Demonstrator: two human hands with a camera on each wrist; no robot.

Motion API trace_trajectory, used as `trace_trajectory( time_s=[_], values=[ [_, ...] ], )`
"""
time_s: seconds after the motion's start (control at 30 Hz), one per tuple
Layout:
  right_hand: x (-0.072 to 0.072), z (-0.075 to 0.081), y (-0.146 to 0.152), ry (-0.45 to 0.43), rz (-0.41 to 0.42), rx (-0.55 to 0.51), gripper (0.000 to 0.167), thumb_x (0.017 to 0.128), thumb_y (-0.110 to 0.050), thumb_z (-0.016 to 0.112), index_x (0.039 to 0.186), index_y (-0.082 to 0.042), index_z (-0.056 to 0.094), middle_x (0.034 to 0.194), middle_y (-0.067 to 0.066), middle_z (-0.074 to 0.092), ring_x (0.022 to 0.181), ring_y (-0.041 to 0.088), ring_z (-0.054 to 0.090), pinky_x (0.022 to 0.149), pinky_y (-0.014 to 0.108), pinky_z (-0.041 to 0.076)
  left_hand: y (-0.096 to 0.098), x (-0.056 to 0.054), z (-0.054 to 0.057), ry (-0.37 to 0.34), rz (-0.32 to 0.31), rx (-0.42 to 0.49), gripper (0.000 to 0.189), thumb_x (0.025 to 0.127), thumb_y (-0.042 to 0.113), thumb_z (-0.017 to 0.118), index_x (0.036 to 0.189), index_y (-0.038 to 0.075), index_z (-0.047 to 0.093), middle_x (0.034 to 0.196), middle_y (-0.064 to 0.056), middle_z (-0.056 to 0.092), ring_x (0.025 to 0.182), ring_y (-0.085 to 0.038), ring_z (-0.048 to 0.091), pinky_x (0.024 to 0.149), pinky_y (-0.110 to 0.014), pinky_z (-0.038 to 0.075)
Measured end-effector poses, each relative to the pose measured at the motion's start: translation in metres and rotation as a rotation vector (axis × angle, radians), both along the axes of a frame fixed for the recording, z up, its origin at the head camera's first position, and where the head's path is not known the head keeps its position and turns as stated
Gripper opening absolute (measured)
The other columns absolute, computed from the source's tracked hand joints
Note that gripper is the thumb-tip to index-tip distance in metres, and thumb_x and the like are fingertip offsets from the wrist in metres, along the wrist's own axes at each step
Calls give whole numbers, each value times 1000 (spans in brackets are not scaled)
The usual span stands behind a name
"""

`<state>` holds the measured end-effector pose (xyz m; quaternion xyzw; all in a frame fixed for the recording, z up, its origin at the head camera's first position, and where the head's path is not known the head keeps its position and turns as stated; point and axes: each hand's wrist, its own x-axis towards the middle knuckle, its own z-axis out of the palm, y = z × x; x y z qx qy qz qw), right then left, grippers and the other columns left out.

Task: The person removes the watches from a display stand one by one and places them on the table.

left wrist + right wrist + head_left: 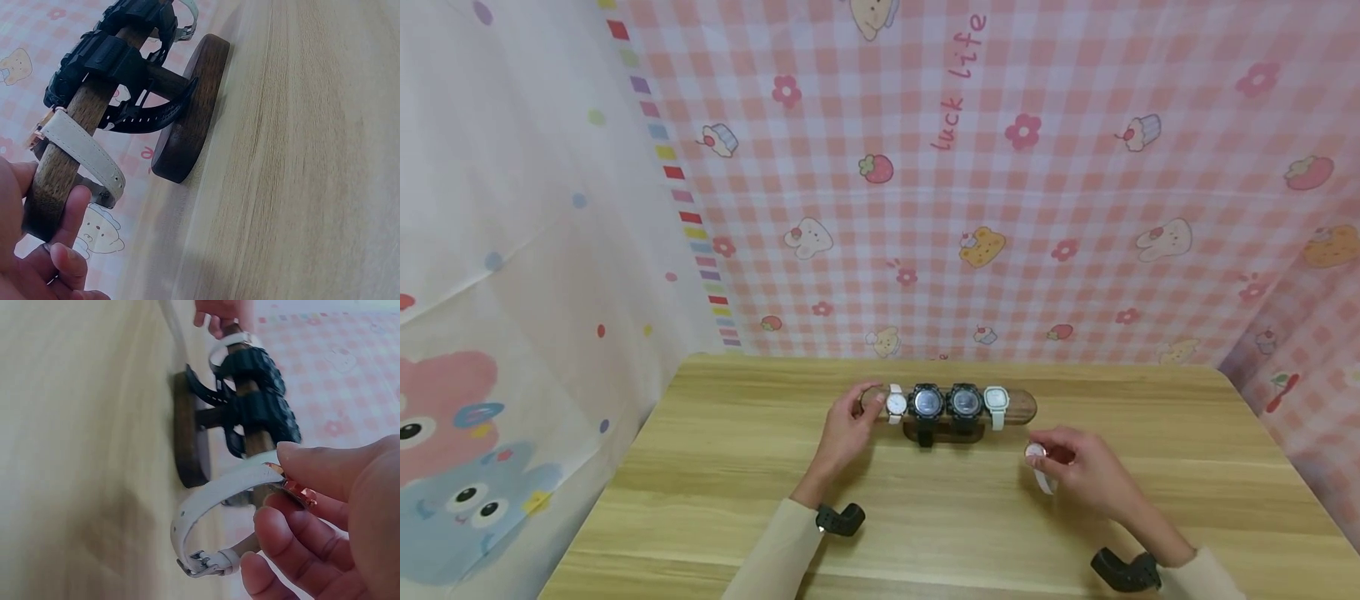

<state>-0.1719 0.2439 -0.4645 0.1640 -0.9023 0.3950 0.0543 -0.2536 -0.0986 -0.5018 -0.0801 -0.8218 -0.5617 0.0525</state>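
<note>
A dark wooden watch stand (1021, 407) carries a row of watches on its bar. My left hand (847, 423) grips the bar's left end, thumb on one side and fingers on the other, beside a white-strapped watch (896, 405). Two black digital watches (928, 402) sit in the middle, and a pale square-faced watch (997, 400) hangs to their right. Off the stand's right end, my right hand (1086, 468) pinches a watch with a white strap (209, 487) by its rose-gold case. Its strap is buckled into a loop that hangs below the fingers.
The stand's oval base (194, 112) rests on a wood-grain table (715, 467). Behind the table hangs a pink checked cloth (925, 208), with a white printed cloth (550, 233) at the left. A black wrist camera (842, 520) is strapped to each forearm.
</note>
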Motion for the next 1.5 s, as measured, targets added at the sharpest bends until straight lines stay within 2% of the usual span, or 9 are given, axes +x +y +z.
trace_trajectory(
  time_s=[0.33,0.53,0.73,0.87,1.2,1.5],
  values=[
    [4,-13,-7,-69,137,18,28,87,-13,76,110,3,72,87,-3,66,73,0,53,62,21,49,0,1,-1,-6,-4,0,33,100,29,61,129,15,64,69,1,50,62,-12,47,55,-24,41],
    [7,-16,-5,-96,216,49,29,87,-13,76,109,5,71,82,-6,63,70,-2,51,59,21,48,1,0,-2,-4,-21,13,36,100,30,60,131,11,62,70,0,52,62,-12,49,55,-24,43],
    [9,-18,-7,-203,259,50,29,87,-14,75,109,6,71,83,-5,63,71,-1,51,60,22,48,1,0,-2,10,-5,10,32,100,28,61,128,13,65,67,1,49,61,-11,48,54,-24,42],
    [9,-19,-9,-259,266,45,29,88,-14,75,110,5,71,84,-3,63,71,1,51,60,22,48,-1,0,-1,16,3,-12,28,100,29,61,126,19,66,65,2,47,58,-10,45,53,-23,39],
    [8,-32,-12,-156,268,68,25,87,-12,75,105,5,73,83,-5,63,71,-2,49,59,21,46,-1,-2,-2,32,6,-26,27,100,31,60,124,21,67,66,2,46,59,-10,43,53,-23,38],
    [10,-35,-17,-149,253,101,25,86,-13,76,105,3,73,79,-8,61,69,-2,49,58,22,46,-1,0,-1,24,4,-34,28,100,30,60,125,19,66,65,2,45,58,-10,41,52,-22,36]
  ],
)
